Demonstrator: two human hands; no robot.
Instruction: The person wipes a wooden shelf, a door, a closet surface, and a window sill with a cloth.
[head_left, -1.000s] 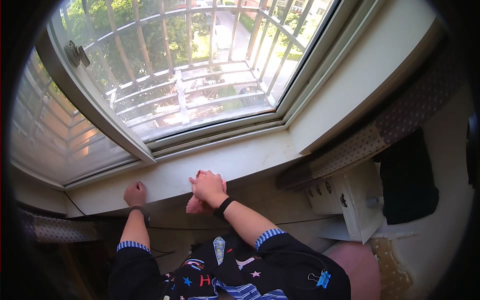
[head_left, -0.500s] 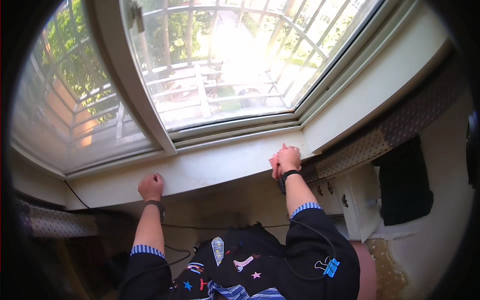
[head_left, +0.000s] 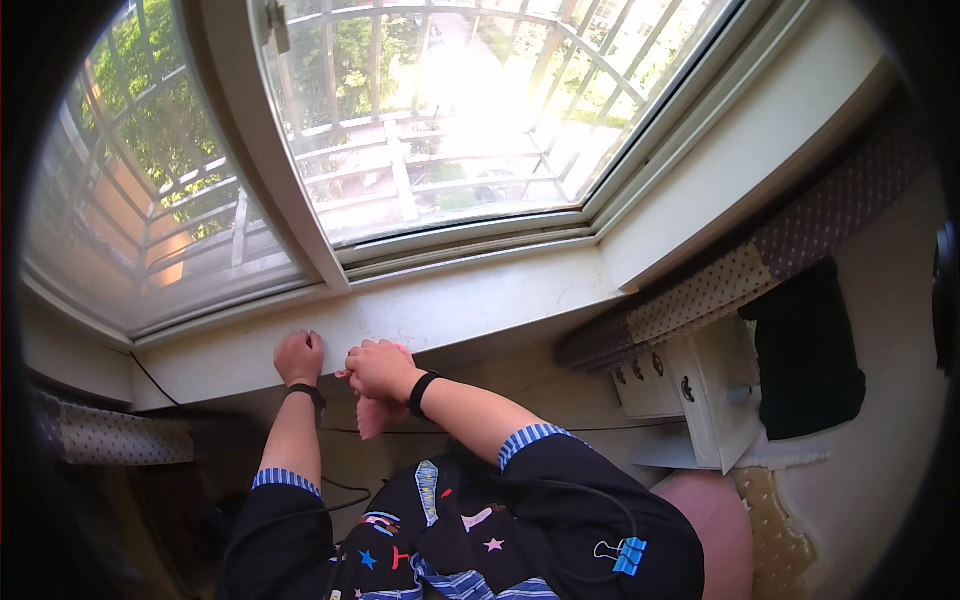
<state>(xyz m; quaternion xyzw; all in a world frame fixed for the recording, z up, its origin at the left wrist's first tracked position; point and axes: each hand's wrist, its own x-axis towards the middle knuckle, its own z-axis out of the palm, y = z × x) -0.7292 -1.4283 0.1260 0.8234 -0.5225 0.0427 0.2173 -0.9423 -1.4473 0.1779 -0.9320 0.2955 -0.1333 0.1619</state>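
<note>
My right hand [head_left: 378, 368] is closed on a pink cloth [head_left: 373, 418], pressed at the front edge of the white windowsill [head_left: 490, 305]. A fold of the cloth hangs below the sill's edge, and a bit of it shows past my fingers. Just to the left, my left hand [head_left: 299, 356] rests on the sill, curled into a fist with no object showing in it. The two hands are close together but apart. Faint pinkish marks or reflections show on the sill beyond my right hand.
Behind the sill stands a framed window [head_left: 470, 252] with metal bars outside. A dotted curtain [head_left: 690, 295] hangs at the right, beside a white drawer cabinet [head_left: 715, 385] and a dark cloth [head_left: 808, 355]. A thin black cable [head_left: 350, 490] runs near my body; a blue binder clip [head_left: 629, 556] is on my sleeve.
My right hand has swept left along the sill with the pink cloth, from the right corner to beside my left hand. The left fist has stayed nearly in place.
</note>
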